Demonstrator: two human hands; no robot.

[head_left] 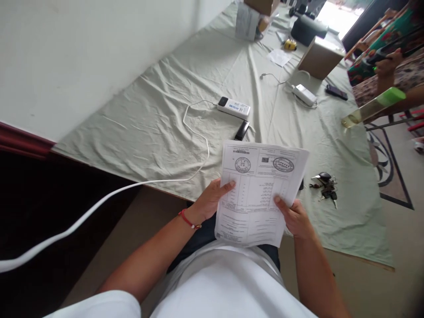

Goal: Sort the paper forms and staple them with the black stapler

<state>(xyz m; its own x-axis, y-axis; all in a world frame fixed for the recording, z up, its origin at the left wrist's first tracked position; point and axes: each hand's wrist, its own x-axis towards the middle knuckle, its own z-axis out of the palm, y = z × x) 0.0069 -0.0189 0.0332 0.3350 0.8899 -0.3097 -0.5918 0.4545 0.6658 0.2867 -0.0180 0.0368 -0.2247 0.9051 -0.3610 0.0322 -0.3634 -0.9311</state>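
A stack of printed paper sheets (255, 221) is held up in front of my body, over the table's near edge. Two round ink stamps and a table of text show on the top sheet, which looks upside down from here. My left hand (212, 198) grips the left edge, thumb on top and fingers underneath. On the opposite edge, my right hand (296, 216) pinches the sheets the same way. Just beyond the paper lies a black object (242, 130), partly covered by the sheets. Another dark thing peeks out at the right edge.
A cloth-covered table (159, 145) bears a white power bank (233, 107) with a cable, a second white device (304, 95), a dark phone (336, 92), keys (327, 187), a bottle (372, 108) and a cardboard box (321, 57). A wall borders the left; people are at the right.
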